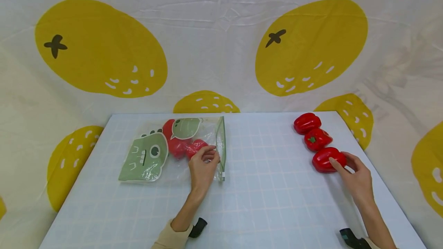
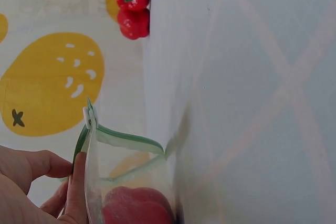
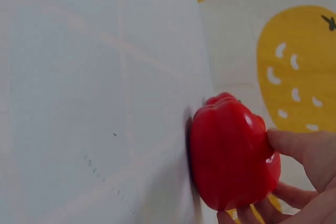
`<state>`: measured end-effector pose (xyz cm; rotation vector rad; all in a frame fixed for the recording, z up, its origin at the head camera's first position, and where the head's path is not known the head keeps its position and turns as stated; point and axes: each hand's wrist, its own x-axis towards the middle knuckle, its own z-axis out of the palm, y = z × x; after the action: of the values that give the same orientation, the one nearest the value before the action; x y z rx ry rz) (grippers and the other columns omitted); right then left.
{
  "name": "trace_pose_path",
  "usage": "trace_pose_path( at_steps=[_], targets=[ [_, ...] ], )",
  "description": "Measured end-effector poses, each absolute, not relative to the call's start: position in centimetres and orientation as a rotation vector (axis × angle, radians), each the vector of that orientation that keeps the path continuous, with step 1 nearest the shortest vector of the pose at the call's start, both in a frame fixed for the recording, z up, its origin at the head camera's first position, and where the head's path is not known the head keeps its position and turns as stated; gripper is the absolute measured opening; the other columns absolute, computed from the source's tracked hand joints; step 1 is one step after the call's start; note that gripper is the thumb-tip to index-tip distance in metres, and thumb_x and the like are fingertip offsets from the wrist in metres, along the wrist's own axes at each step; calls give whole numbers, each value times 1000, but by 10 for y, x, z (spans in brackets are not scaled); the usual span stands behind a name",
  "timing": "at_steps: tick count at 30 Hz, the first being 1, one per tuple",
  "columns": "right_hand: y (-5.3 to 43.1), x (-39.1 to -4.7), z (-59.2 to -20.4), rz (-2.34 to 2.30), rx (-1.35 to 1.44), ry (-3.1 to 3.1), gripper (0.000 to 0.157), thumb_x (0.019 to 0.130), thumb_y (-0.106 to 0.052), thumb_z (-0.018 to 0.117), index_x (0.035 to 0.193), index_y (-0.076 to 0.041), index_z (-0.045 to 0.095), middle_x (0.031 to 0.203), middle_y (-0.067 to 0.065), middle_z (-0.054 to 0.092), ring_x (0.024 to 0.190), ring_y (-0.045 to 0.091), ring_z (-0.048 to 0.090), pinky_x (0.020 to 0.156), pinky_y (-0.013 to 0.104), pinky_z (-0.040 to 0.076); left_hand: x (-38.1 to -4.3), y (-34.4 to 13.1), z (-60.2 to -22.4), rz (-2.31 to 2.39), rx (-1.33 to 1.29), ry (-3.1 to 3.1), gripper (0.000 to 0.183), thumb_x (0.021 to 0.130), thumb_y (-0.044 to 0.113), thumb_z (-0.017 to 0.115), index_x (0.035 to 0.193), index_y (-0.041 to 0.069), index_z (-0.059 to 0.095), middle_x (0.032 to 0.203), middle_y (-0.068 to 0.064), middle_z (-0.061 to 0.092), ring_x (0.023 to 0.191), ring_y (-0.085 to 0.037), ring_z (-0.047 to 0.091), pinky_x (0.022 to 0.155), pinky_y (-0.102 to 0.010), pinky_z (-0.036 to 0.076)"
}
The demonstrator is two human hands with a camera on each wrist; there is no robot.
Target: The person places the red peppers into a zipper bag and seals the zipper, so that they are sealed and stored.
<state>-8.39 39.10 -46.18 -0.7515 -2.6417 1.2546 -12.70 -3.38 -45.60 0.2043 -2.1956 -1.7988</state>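
A clear zip bag point(image 1: 147, 164) with a green dinosaur print lies on the table's left half, several red items point(image 1: 178, 147) showing inside it. My left hand point(image 1: 203, 170) pinches the upper film near the bag's green-edged mouth point(image 2: 131, 139), which gapes in the left wrist view. One red bell pepper point(image 2: 137, 205) shows through the plastic there. Over at the right, three red bell peppers stand in a slanting row. My right hand point(image 1: 358, 181) grips the nearest bell pepper point(image 3: 231, 153), thumb on one side and fingers around the other. Behind it are the middle pepper point(image 1: 316, 139) and the far pepper point(image 1: 307, 123).
The table point(image 1: 263, 187) has a pale checked cover, and its right edge runs close beside my right hand. A white cloth point(image 1: 214, 57) with yellow fruit prints hangs behind and around it. Dark wrist devices point(image 1: 198, 228) sit at both sleeves.
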Motion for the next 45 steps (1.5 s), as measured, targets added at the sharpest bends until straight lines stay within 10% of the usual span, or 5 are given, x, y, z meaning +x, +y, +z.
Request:
trace_pose_path(
  at_steps=[9,16,45],
  targets=[
    [388,-82,-455,1245,-751,-2670,80,96,-54,64,158,-11,39,156,22,43,139,40,39,89,30,59,-126,-35,-456,-1813,206,-2188,17,89,3,76,106,2,77,89,-9,73,74,-20,71,68,-17,58],
    [378,-83,-445,1279,-633,-2655,79,95,-53,67,157,-12,41,155,21,45,134,37,43,70,3,46,-127,-36,-455,-1808,219,-2196,19,89,5,77,108,3,77,92,-9,73,76,-20,71,71,-18,58],
    [308,-131,-420,1484,-288,-2577,79,90,-50,75,154,-12,47,152,16,49,132,35,48,78,10,52,-126,-34,-453,-1818,229,-2214,19,90,7,76,109,3,76,92,-8,74,77,-20,71,72,-21,60]
  ],
)
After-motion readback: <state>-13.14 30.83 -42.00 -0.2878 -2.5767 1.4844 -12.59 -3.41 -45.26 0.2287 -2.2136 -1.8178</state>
